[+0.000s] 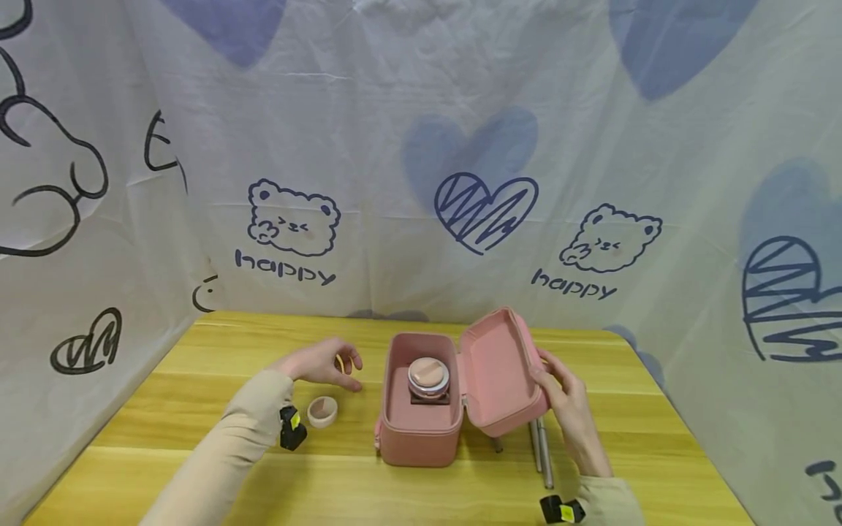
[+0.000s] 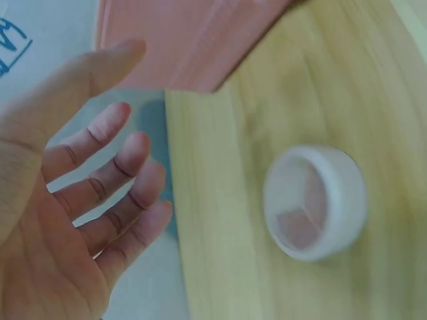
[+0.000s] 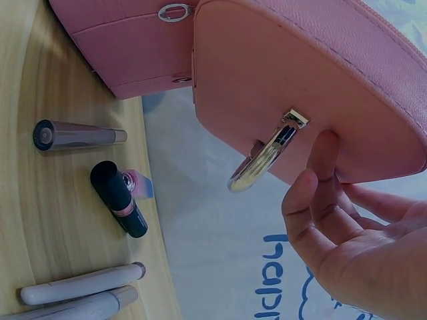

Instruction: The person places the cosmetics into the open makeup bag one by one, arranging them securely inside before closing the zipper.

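A pink cosmetic case (image 1: 421,447) stands on the table with its lid (image 1: 501,372) swung out to the right. My right hand (image 1: 571,402) holds the lid's outer edge, fingers against its outside near the metal handle (image 3: 267,157). Inside the case, a round jar with a beige puff (image 1: 429,374) on top sits over a dark flat square item (image 1: 421,399). My left hand (image 1: 325,363) hovers left of the case, fingers loosely bent and holding nothing. Close to it on the table lies a small round white container (image 2: 347,200) with divided sections.
Right of the case lie two slim brush-like sticks (image 3: 87,283), a black tube (image 3: 120,200), a small pink bottle (image 3: 139,185) and a brownish tube (image 3: 80,135). A printed cloth (image 1: 395,277) hangs behind the wooden table (image 1: 197,380).
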### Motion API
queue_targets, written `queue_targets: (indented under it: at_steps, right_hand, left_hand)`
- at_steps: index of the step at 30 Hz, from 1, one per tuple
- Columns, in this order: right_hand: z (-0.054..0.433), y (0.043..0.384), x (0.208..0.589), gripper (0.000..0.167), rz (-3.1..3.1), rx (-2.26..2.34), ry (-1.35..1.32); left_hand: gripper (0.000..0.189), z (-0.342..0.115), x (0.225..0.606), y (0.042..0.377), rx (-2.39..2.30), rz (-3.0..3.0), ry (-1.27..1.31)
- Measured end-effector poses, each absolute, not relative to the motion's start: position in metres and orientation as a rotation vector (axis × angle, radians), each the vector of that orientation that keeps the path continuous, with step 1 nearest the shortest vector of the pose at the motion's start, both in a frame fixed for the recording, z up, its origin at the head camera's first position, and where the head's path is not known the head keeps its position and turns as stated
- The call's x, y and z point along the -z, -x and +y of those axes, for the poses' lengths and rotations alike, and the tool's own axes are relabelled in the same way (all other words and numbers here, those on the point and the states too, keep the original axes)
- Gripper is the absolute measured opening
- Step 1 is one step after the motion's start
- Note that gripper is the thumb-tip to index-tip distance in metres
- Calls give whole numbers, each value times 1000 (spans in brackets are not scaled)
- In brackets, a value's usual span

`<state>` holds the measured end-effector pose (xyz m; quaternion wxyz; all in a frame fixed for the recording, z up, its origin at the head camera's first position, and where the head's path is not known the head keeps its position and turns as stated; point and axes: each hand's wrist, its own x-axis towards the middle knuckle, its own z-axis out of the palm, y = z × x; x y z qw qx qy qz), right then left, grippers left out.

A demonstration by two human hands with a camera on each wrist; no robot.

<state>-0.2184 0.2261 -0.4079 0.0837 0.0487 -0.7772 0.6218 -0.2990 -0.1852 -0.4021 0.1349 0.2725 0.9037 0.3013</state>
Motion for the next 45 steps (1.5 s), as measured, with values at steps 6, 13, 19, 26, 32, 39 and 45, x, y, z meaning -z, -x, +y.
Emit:
queue_targets:
  at_steps: [6, 13, 19, 26, 32, 39, 45]
  right_hand:
    - [225, 219, 408, 48, -2317, -1855, -147]
    - [226, 220, 409, 48, -2318, -1852, -152]
    - [226, 220, 409, 49, -2324, -1852, -149]
    - [226, 221, 410, 49, -2325, -1846, -145]
    - [227, 221, 410, 48, -2324, -1846, -145]
    - [227, 221, 410, 48, -2326, -1841, -141]
    - [226, 221, 409, 49, -2325, -1842, -132]
  left_hand:
    - [43, -207, 420, 290, -928, 2567, -724]
    - [49, -220, 435, 282, -982, 2524, -647]
    - [55, -224, 441, 277, -993, 2504, -563]
    - [60, -224, 445, 274, -952, 2510, -564]
    - [56, -225, 448, 275, -944, 2510, -581]
    - [53, -225, 449, 275, -975, 2469, -607]
    - [52, -225, 451, 274, -999, 2452, -606]
